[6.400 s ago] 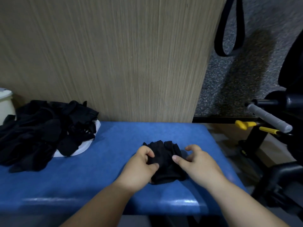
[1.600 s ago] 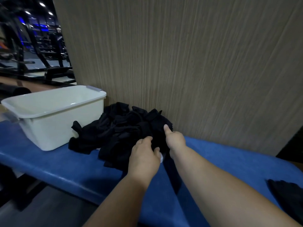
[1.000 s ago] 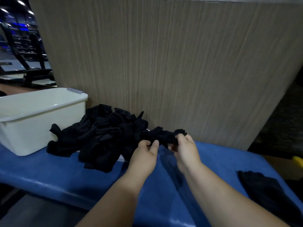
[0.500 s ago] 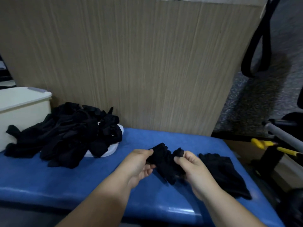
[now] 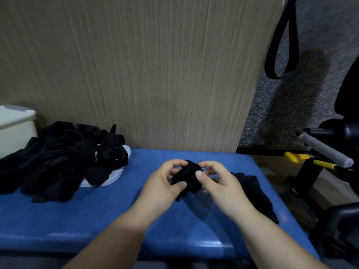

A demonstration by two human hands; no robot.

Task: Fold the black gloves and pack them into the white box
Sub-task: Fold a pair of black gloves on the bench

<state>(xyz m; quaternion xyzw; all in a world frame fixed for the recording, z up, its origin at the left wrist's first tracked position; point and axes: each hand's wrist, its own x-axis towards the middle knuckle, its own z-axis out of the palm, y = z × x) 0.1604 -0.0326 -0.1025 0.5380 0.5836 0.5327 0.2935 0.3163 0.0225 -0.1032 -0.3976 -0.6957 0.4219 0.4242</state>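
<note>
**Both hands on one glove, box far left**

Left hand and right hand both curl round one bunched black fabric glove, thumbs pinching it from the near side. It looks lifted just off the blue padded desk. It's wadded, so I can't tell its long axis; I'd say it needs flattening before any fold. A second flat black glove lies on the desk just right of the right hand, running toward the near right corner. White plastic box sits at the far left edge, well apart, beyond the loose pile of black gloves. Left hand is nearer for the drop-off, and the path crosses that pile.
</note>
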